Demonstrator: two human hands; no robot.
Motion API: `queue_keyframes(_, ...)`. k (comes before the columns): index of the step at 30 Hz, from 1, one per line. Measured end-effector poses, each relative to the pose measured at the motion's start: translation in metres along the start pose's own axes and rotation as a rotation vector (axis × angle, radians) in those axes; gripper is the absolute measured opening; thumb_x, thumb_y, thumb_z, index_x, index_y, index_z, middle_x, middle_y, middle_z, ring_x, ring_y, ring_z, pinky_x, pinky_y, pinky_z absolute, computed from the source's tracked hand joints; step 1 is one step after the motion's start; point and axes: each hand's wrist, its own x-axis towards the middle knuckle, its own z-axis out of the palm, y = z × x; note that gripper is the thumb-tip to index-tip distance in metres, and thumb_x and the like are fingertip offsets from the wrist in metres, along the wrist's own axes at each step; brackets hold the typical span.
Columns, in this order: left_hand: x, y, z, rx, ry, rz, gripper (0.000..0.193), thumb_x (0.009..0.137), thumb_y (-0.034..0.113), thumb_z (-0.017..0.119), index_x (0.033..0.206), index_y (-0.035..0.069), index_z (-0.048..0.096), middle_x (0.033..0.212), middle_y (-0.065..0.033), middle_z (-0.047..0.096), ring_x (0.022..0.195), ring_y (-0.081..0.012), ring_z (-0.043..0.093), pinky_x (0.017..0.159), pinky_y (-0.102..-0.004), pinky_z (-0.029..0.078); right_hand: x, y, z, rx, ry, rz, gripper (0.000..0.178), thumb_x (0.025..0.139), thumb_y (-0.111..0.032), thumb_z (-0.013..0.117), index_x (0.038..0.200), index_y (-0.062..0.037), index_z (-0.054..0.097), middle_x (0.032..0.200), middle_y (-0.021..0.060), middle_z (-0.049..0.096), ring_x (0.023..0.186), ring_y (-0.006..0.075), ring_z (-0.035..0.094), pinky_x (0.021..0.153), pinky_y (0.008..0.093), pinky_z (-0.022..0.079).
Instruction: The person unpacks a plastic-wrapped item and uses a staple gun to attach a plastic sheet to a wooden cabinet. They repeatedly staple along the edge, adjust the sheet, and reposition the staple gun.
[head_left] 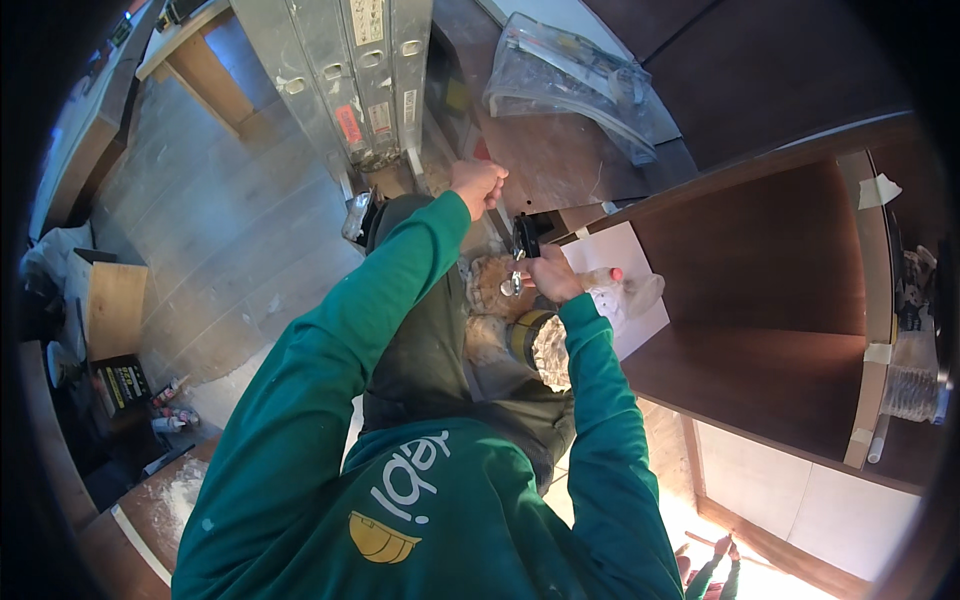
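Note:
My left hand (480,187) is closed in a fist over the edge of a brown board, with the thumb side pressed together. Whatever it may hold is hidden. Nearer to me and to the right, my right hand (548,272) is closed around a black and silver hand tool (522,238), whose exact kind I cannot make out. Just below that hand lie a yellow and dark round thing (527,338) and some crumpled pale material (551,354). A white sheet (640,335) sits to its right, bearing a clear plastic thing with a red cap (616,274).
A folded metal ladder (330,70) stands ahead to the left. Brown cabinet compartments (745,250) fill the right side. A clear plastic bag (570,75) lies on a brown panel. Boxes (118,300) and bottles line the left. Small green-sleeved hands (725,545) show at the lower right.

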Motion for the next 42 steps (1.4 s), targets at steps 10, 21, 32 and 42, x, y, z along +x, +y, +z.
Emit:
queue_keyframes(10,0.008,-0.002,-0.005,-0.099,0.049,0.003,0.008,0.083,0.005,0.064,0.076,0.005,0.060,0.065,-0.0026,0.055,0.049,-0.0126,0.048,0.043,-0.0295,0.035,-0.005,-0.023,-0.003,-0.085,-0.040,0.032,0.047,0.075,-0.032,0.073,0.095,0.0095,0.062,0.094,0.0238,0.064,0.092,0.0337,0.061,0.082,0.0398,0.046)
queue_keyframes(21,0.006,-0.001,-0.004,-0.127,0.066,0.015,0.009,0.082,0.004,0.064,0.074,0.003,0.060,0.064,-0.0036,0.056,0.047,-0.0128,0.048,0.041,-0.0287,0.035,-0.008,-0.025,0.001,-0.094,0.020,0.013,0.043,0.075,-0.033,0.072,0.090,0.0063,0.066,0.088,0.0232,0.066,0.089,0.0341,0.062,0.081,0.0402,0.046)
queue_keyframes(32,0.003,-0.001,-0.006,-0.135,0.056,0.018,0.008,0.083,0.004,0.065,0.076,0.003,0.061,0.065,-0.0035,0.057,0.048,-0.0128,0.049,0.042,-0.0286,0.036,-0.008,-0.021,0.003,-0.033,0.002,0.001,0.043,0.075,-0.035,0.073,0.085,0.0060,0.064,0.081,0.0189,0.064,0.081,0.0312,0.060,0.076,0.0410,0.045)
queue_keyframes(42,0.002,0.000,-0.007,-0.141,0.026,0.025,0.009,0.082,0.003,0.065,0.075,0.003,0.060,0.065,-0.0038,0.056,0.049,-0.0129,0.049,0.041,-0.0284,0.036,-0.020,-0.043,0.006,-0.152,0.144,-0.026,0.021,0.077,-0.019,0.073,0.076,-0.0006,0.063,0.077,0.0074,0.064,0.067,0.0163,0.059,0.062,0.0307,0.046)
